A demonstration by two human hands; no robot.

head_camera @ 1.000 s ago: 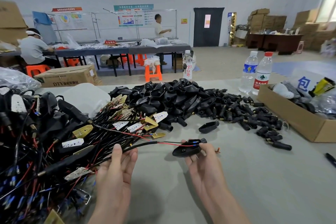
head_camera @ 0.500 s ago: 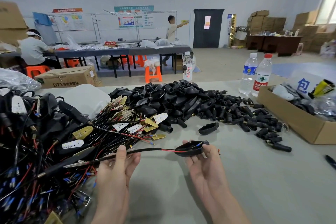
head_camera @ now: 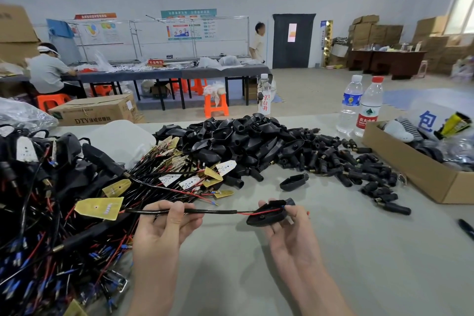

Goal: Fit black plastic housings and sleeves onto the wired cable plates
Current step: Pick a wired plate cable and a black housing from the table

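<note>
— Cable [head_camera: 210, 211] got tugged further out of the wire pile [head_camera: 46, 226] since a sec ago, right?
— Yep. Left hand [head_camera: 164, 228] pinches it, and its gold plate [head_camera: 98, 208] sits just left of that hand. Right hand [head_camera: 289, 233] grips the black housing [head_camera: 266, 215] at the cable's other end, over the table [head_camera: 359, 264].

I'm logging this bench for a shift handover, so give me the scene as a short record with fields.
Left hand: pinches a thin black cable
Right hand: holds a black teardrop plastic housing, the cable's red wire laid in it
Stock behind: heap of black plastic housings and sleeves
Stock left: tangle of wired yellow and white cable plates
Loose part: one black housing alone on the grey table
Right edge: open cardboard box, two water bottles
</note>
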